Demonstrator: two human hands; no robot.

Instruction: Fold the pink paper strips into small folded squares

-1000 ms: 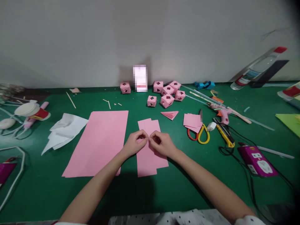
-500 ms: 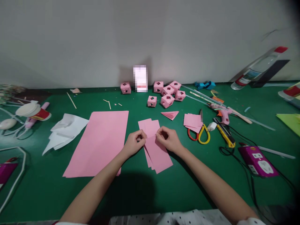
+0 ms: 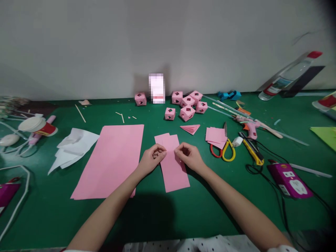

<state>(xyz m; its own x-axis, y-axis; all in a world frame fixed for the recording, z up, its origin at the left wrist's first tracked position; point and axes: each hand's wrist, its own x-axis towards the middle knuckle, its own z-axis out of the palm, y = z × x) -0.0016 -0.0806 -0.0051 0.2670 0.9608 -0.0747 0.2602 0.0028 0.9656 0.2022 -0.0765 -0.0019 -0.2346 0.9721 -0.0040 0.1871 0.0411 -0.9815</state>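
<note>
Both hands pinch a pink paper strip (image 3: 175, 173) by its upper edge, over other pink strips (image 3: 172, 140) that lie partly beneath it. My left hand (image 3: 152, 156) is closed at the strip's left side, thumb and forefinger together. At the right side my right hand (image 3: 189, 154) pinches the same edge. Just left lies a stack of large pink sheets (image 3: 112, 157). Beyond the hands is a folded pink paper triangle (image 3: 191, 129). Small pink squares (image 3: 216, 136) rest partly on scissors (image 3: 229, 151) to the right.
Several pink paper cubes with cut-out holes (image 3: 187, 112) stand along the wall near a bright blurred screen (image 3: 156, 88). On the right are a glue gun (image 3: 252, 127), a utility knife (image 3: 252, 151), a purple box (image 3: 290, 181) and a leaning bottle (image 3: 286, 80). Crumpled white paper (image 3: 73, 148) and a cup (image 3: 38, 125) lie left.
The top strip has swung left at its near end and now lies in line over the strips beneath. The left hand has shifted slightly right along its edge.
</note>
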